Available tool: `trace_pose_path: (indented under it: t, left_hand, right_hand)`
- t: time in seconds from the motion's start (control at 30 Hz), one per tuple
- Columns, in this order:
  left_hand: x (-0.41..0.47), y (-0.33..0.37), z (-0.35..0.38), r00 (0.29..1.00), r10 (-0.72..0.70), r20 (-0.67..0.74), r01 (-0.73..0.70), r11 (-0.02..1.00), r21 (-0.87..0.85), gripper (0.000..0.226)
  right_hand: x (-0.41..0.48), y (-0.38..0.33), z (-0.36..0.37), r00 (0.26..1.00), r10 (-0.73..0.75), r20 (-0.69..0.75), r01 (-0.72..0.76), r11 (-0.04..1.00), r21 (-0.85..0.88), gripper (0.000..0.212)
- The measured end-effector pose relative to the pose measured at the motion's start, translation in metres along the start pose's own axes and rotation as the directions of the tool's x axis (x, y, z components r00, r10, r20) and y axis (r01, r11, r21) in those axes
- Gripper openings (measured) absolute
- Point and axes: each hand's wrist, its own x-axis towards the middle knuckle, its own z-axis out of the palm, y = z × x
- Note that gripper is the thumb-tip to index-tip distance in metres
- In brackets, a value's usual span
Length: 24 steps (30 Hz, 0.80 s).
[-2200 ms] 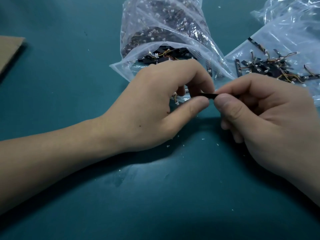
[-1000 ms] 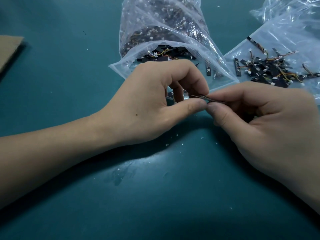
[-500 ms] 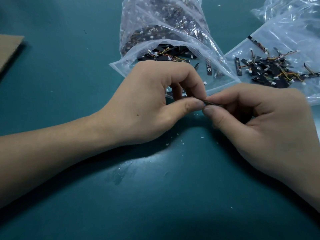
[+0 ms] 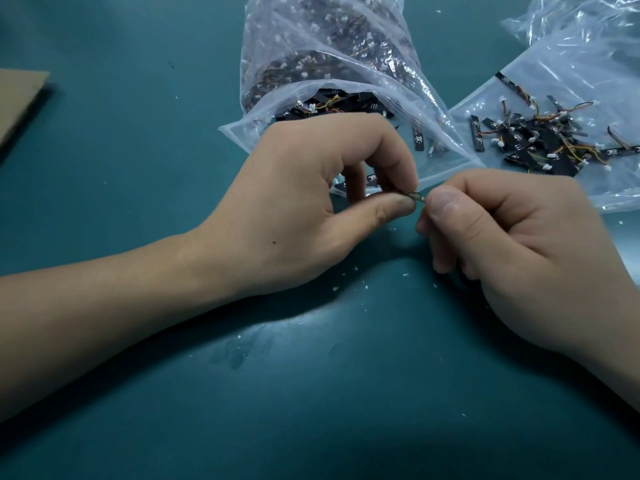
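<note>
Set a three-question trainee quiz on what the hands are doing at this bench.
1. True or false: the left hand lies flat and open on the green mat.
2. The small part is pinched by: A) the left hand only; B) the right hand only; C) both hands.
3. Fill in: the black wired strips just beyond the left hand sit inside a clear plastic ____.

Key: 1 false; 2 C; 3 bag.
</note>
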Motion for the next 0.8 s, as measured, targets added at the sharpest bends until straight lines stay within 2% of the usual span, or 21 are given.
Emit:
trace_pose_path:
  t: [0.2, 0.37, 0.53, 0.8]
  left_hand:
    - [0.0006, -0.0026, -0.0001, 1.000, 0.019, -0.008, -0.019, 1.000, 0.001, 0.007]
    - [-0.0004, -0.0019, 0.0002, 1.000, 0.006, -0.003, -0.006, 0.999, -0.039, 0.026]
    - [-0.0003, -0.0041, -0.0004, 0.999, 0.042, 0.011, -0.042, 0.999, -0.002, 0.010]
    - [-0.0015, -0.0028, 0.0008, 0.999, 0.024, -0.028, -0.024, 1.000, 0.019, 0.003]
  right_hand:
    - [-0.0008, -0.0017, 0.0028, 0.999, 0.015, -0.033, -0.015, 1.000, 0.001, 0.032]
    - [-0.0008, -0.0016, 0.0018, 0.998, 0.043, -0.050, -0.041, 0.998, 0.042, 0.030]
    - [-0.0009, -0.0028, 0.0022, 0.997, 0.046, -0.062, -0.044, 0.999, 0.023, 0.029]
    - [-0.0009, -0.0018, 0.0033, 0.995, 0.032, -0.098, -0.037, 0.998, -0.049, 0.027]
